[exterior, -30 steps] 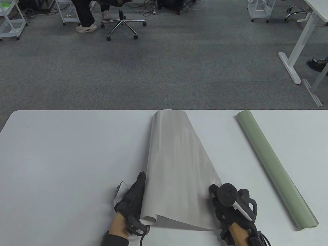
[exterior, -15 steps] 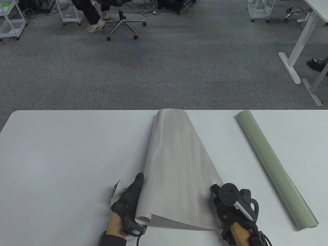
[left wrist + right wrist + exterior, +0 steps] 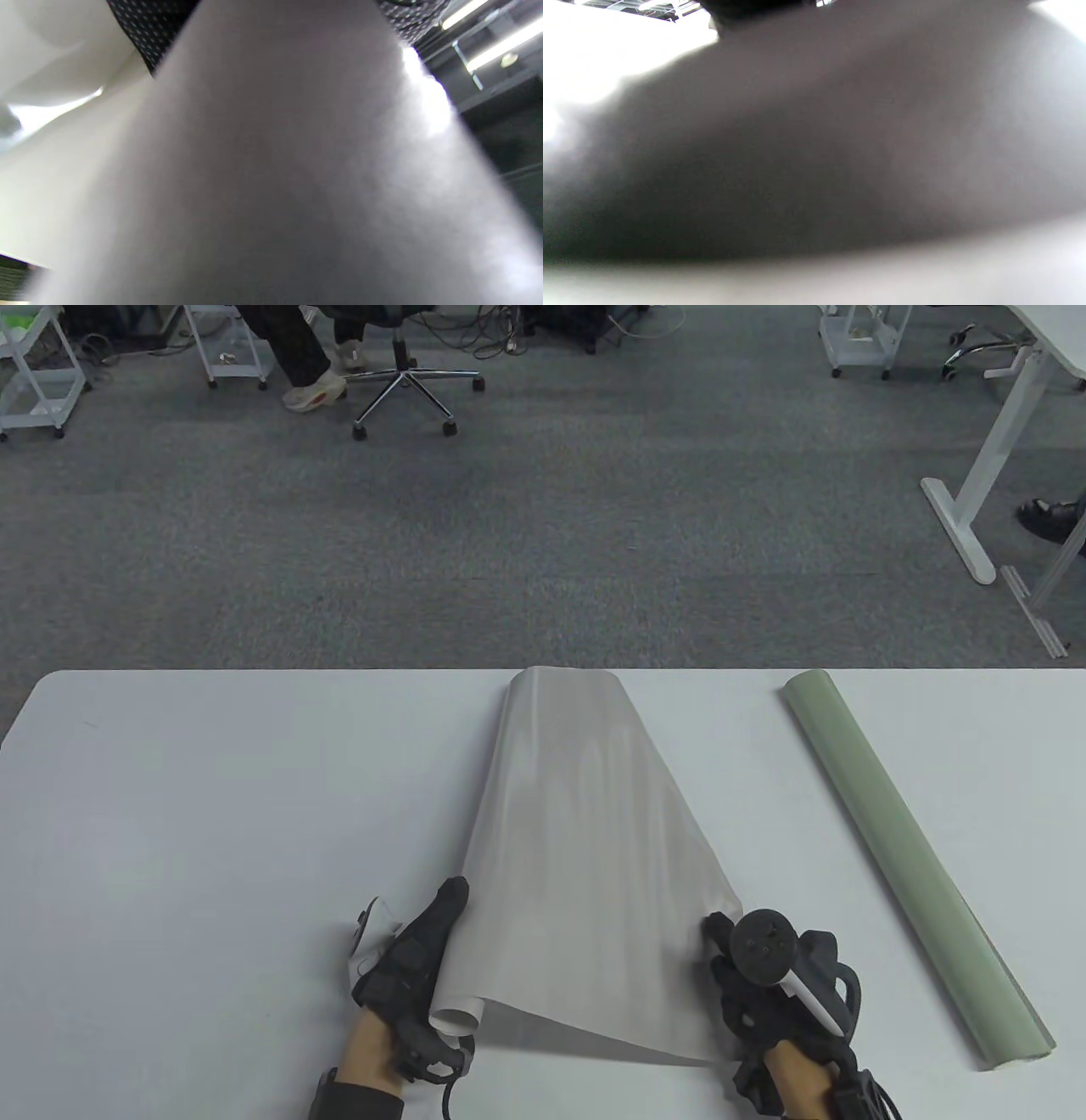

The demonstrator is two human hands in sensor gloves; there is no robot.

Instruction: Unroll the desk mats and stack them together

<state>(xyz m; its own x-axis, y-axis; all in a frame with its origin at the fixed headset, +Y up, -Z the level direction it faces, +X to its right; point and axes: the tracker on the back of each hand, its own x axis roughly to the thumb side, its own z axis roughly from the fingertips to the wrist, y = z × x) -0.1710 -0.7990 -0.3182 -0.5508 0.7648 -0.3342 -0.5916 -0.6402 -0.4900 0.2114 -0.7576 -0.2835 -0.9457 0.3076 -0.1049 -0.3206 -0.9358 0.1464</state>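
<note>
Grey mat (image 3: pixel 585 857) lies on the table (image 3: pixel 212 814), partly unrolled, and both hands are on its near end. Left hand (image 3: pixel 411 963) lies along the mat's left edge, fingers (image 3: pixel 447 899) stretched out along the side of the roll, gripping the still-curled part whose open end (image 3: pixel 458 1020) shows just right of the wrist; how far the fingers wrap under it I cannot tell. Right hand (image 3: pixel 764 984) holds the mat's near right corner, the loose edge, with its fingertips (image 3: pixel 711 929) touching the sheet; the tracker (image 3: pixel 764 943) on its back hides the rest, so whether it pinches or only presses cannot be told. Between the two hands the mat spreads wide, and its near edge rises slightly off the table from the left hand's roll across to the right hand. From there the mat narrows away from the hands, its far end (image 3: pixel 564 677) still curled over at the table's far edge. In the left wrist view the mat (image 3: pixel 275 169) fills nearly the whole frame as a blurred grey surface, with dotted glove fabric (image 3: pixel 148 25) at the top. In the right wrist view the mat (image 3: pixel 814 148) is a dark blurred mass and nothing of the hand is clear. Right of the grey mat, well apart from it, a green mat (image 3: pixel 908 857) lies fully rolled on the table, running slantwise from the far edge toward the near right. Beyond the table are grey carpet (image 3: pixel 543 517) and an office chair (image 3: pixel 407 381).
</note>
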